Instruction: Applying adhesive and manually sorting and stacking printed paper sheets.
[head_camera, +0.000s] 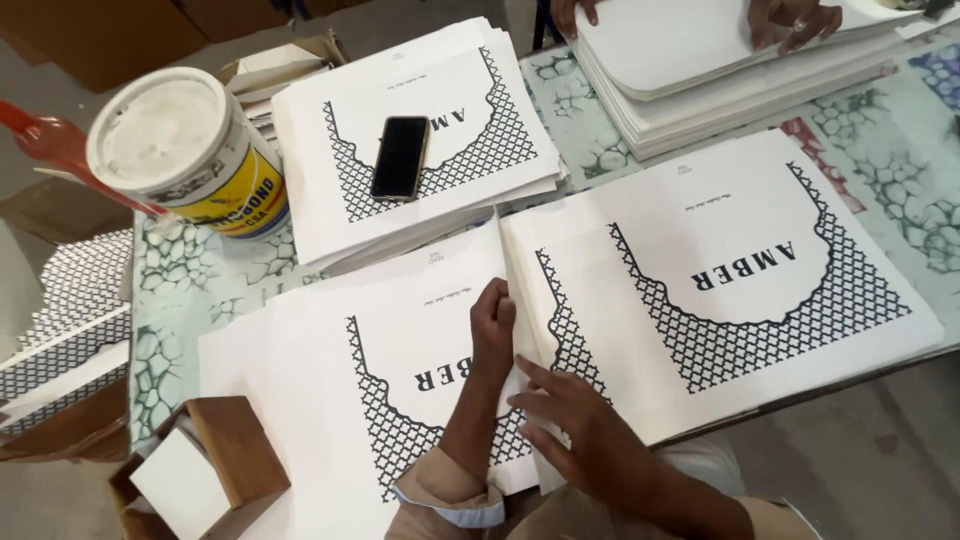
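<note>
- the left hand (492, 325) rests as a loose fist on the near-left printed sheet (330, 390), fingers curled in and knuckles pressing the paper down; it grips nothing that shows.
- the right hand (575, 425) lies flat with fingers spread and released over the near edge of the folded flap (545, 320), where the left sheet meets the big right-hand printed stack (720, 280).
- judging by how things lie, the sheet under the hands is mid-fold: the flap stands part raised along its crease and is not yet pressed flat.
- the right-hand stack looks squared up, lattice pattern face up, overhanging the near edge of the patterned table (900, 160).
- a further printed stack (420, 190) sits far left with a black phone (400, 157) lying on it.
- a white glue tub (190, 150) stands at the far-left corner, lid off.
- at the far right another person's hands (790, 20) rest on a tall pile of blank white sheets (700, 80), so much paper seems left to handle.
- a small brown box (210, 470) sits near left.
</note>
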